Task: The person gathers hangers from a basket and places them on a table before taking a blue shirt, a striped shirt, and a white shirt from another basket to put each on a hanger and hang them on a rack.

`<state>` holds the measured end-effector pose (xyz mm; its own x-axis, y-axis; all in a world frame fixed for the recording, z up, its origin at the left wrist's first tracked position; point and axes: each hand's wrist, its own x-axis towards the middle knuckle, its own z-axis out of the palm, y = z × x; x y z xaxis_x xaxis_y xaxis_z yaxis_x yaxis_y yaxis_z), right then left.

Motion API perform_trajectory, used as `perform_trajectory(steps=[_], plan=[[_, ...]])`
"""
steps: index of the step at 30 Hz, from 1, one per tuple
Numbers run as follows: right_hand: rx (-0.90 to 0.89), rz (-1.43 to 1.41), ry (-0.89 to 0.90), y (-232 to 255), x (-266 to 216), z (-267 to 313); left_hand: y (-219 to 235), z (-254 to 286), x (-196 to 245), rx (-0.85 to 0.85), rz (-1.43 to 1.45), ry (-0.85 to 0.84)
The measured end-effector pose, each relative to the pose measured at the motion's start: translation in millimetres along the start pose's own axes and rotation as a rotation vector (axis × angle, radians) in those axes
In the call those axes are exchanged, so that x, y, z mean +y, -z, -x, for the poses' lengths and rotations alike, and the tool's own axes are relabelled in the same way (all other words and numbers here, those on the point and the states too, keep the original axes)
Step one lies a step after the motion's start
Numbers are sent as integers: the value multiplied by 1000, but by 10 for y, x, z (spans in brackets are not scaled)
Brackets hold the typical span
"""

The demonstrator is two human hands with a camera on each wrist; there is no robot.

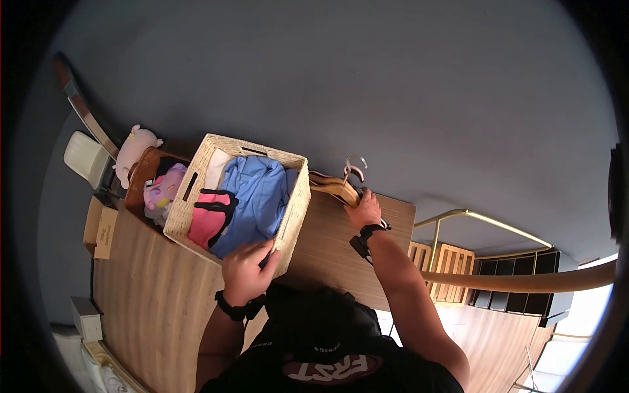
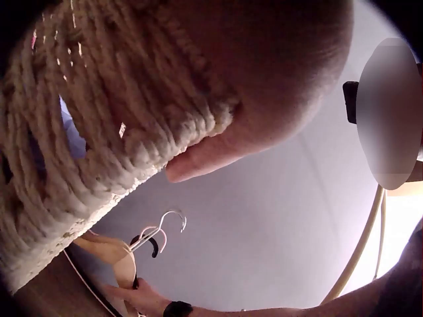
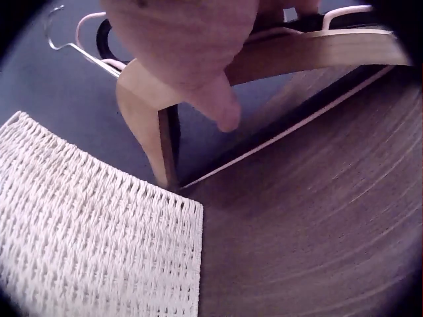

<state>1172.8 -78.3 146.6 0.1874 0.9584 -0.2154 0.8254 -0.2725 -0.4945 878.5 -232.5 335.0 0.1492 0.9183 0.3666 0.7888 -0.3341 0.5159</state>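
A white woven basket [image 1: 298,216] holds blue cloth [image 1: 252,193], a pink and black piece [image 1: 211,216] and something white. My left hand [image 1: 246,272] grips the basket's near right corner, thumb along the rim; in the left wrist view the hand [image 2: 284,86] lies over the woven edge [image 2: 132,145]. My right hand [image 1: 367,211] holds wooden hangers [image 1: 337,188] beside the basket. In the right wrist view the hand [image 3: 192,46] wraps over a wooden hanger [image 3: 142,105], with pink and black hangers behind it.
A brown box [image 1: 141,180] with plush toys stands left of the basket, a pink plush [image 1: 136,154] behind it. The wooden top [image 1: 334,242] spreads beneath. Right of it stand a gold rail [image 1: 488,226] and slatted wood [image 1: 453,268]. A grey wall rises behind.
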Motion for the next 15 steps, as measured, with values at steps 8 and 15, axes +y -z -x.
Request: perform_trajectory(steps=[8,15], plan=[[73,101,56,-118,401,56,-6,7,14,9,6,13],[52,-2,115,87,318,163,11,-9,40,-9,5,14]])
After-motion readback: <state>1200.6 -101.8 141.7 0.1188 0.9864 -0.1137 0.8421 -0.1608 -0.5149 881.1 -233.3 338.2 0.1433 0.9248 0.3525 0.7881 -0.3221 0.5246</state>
